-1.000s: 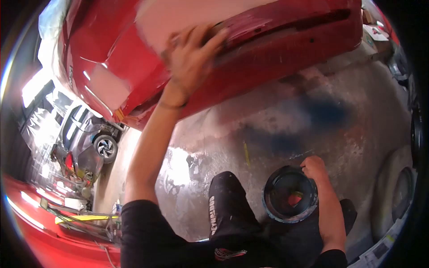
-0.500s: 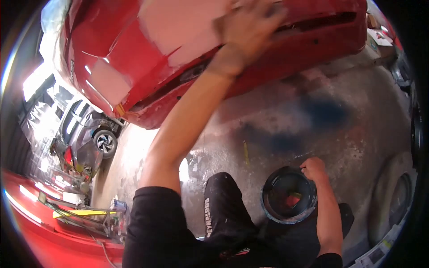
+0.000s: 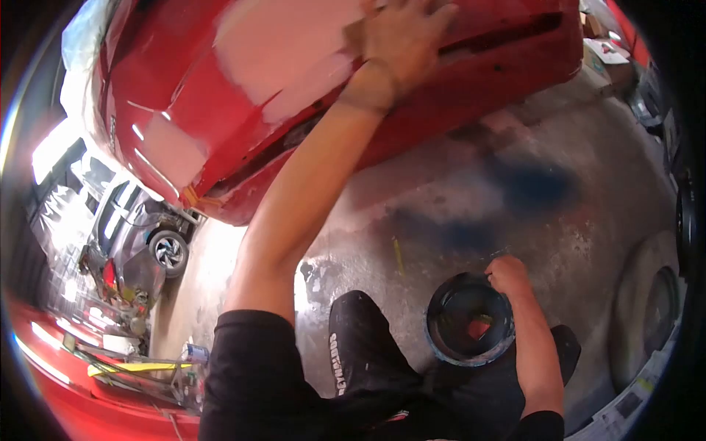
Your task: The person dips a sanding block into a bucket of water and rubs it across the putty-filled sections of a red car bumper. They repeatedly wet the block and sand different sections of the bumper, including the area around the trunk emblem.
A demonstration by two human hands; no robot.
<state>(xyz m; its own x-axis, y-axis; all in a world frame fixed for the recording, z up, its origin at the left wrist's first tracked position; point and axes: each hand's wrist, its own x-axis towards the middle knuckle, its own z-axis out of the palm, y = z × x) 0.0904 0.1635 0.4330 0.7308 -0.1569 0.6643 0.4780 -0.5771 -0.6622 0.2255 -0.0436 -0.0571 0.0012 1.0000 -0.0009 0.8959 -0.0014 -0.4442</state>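
My left hand (image 3: 406, 37) is on the red car panel (image 3: 485, 70), beside a large pale pink patch (image 3: 272, 48). A flat brownish block (image 3: 354, 38) shows at the hand's left side, under the palm; the fingers are blurred and partly cut off by the top edge. At the lower right, my right hand (image 3: 507, 277) is closed on the rim of a black bucket (image 3: 434, 342), above my thigh. Dark liquid and a small reddish piece (image 3: 479, 326) are inside the bucket.
Another car with its wheel (image 3: 169, 250) showing stands at the left, near a metal stand with a yellow bar (image 3: 136, 367). A large round bumper-like part (image 3: 647, 316) lies at the right. Blue-dark blotches (image 3: 529, 185) mark the concrete floor. Boxes and papers (image 3: 607, 51) are at upper right.
The view has shifted slightly, so the car and bucket appear a little further left. My left hand has moved slightly over the panel. My right hand still grips the bucket.
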